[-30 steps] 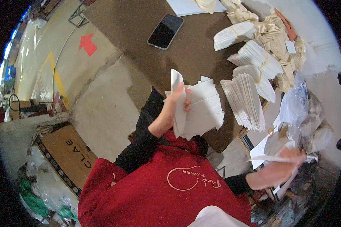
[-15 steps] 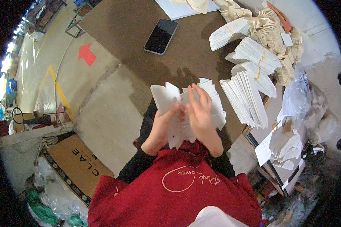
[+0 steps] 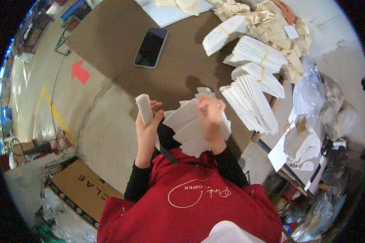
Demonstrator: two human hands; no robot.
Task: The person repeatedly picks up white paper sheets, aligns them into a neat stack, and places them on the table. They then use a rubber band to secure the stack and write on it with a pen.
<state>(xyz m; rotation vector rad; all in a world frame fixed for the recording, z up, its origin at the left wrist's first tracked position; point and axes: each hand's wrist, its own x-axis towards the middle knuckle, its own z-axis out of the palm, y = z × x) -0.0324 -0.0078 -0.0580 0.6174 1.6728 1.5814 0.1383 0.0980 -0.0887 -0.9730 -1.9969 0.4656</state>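
My left hand (image 3: 147, 131) is closed on a narrow stack of white paper pieces (image 3: 144, 109), which stands up out of the grip with its edge toward me. To the right, a fanned-out spread of white paper pieces (image 3: 184, 131) lies near the table's front edge, by my lap. Over the right part of that spread is my right hand (image 3: 211, 115), its fingers curled and smeared by motion. Whether it holds a piece cannot be made out. Just beyond it on the right lies a loose fanned bundle of white paper pieces (image 3: 249, 104).
On the brown table (image 3: 109, 44) lie a black phone (image 3: 151, 47) and white sheets (image 3: 166, 14). Banded white bundles (image 3: 255, 52) and cream folded pieces (image 3: 267, 24) pile up at the right. Clear plastic bags (image 3: 312, 95) hang beyond. A cardboard box (image 3: 81, 184) stands at lower left.
My hands, close together before, have moved apart. The left went left with its paper stack, now turned edge-on; the right curled over the spread. The whole view shifted slightly.
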